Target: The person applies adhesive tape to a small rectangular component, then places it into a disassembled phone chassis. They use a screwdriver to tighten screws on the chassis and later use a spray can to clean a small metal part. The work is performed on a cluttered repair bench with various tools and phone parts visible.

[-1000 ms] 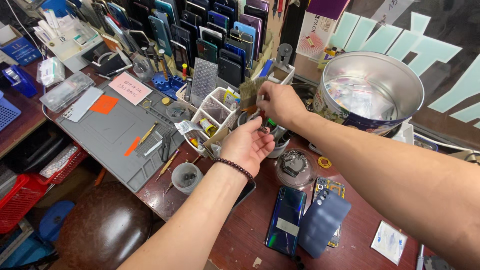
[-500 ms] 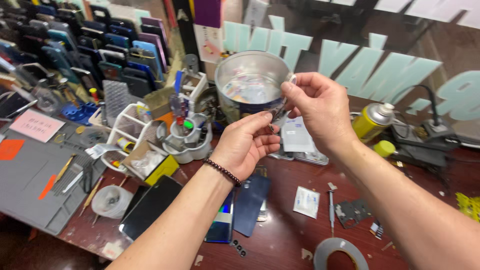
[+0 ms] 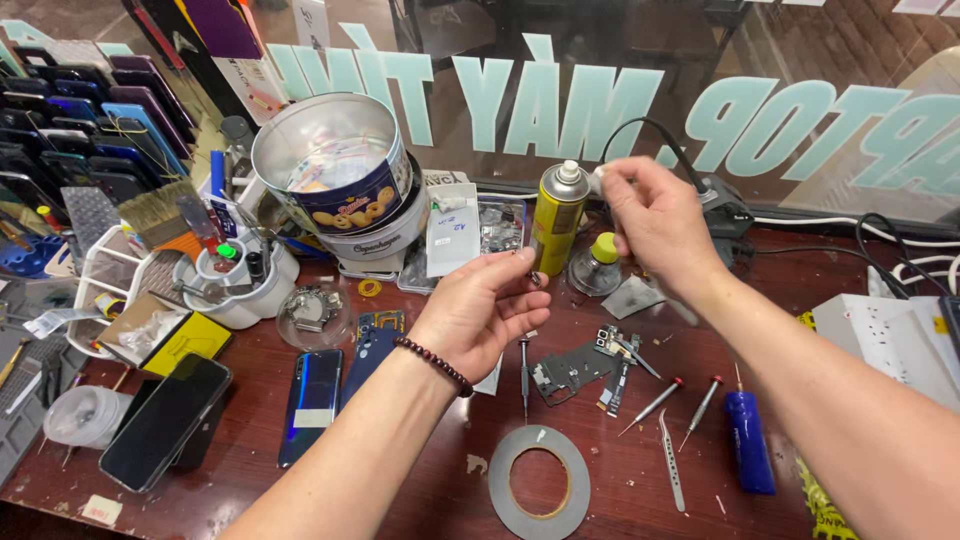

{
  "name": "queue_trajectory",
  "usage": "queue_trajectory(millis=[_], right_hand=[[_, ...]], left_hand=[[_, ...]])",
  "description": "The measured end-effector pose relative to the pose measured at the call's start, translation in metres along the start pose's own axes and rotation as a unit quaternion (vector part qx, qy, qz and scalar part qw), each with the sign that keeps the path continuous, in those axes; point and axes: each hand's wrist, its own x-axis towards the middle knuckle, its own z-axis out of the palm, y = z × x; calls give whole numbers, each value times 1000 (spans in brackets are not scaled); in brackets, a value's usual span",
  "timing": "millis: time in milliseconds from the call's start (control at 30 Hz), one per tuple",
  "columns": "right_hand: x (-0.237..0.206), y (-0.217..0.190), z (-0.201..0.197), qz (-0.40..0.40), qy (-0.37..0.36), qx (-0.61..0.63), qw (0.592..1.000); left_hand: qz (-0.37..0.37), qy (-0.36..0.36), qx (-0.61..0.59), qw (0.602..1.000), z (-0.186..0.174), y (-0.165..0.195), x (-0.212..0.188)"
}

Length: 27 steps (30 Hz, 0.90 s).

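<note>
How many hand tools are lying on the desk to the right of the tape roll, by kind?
Red-tipped screwdrivers: 2
Tweezers: 1
Blue-handled tool: 1
Total: 4

Pale green lettering (image 3: 560,100) spans the window behind. A round blue-labelled biscuit tin (image 3: 335,165) sits left, a yellow spray can (image 3: 556,225) centre, and 2 dark-screened phones (image 3: 165,420), possibly off, lower left.
</note>
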Motion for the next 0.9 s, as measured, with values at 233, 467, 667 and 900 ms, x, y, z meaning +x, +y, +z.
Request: queue_trajectory(millis=[233,467,667,900], right_hand=[[45,36,-22,48,-36,-212,975],[72,35,-10,-145,-73,-330,930],[64,23,3,-185,-56,-413,890],[56,11,10,-130,-58,-462,876]], left_hand=[[-4,31,-47,998,-4,-8,6],[-7,42,-62,997,-14,-5,18],[-18,57,-86,995,-28,0,18],[-32,70,-84,993,-30,1,16]])
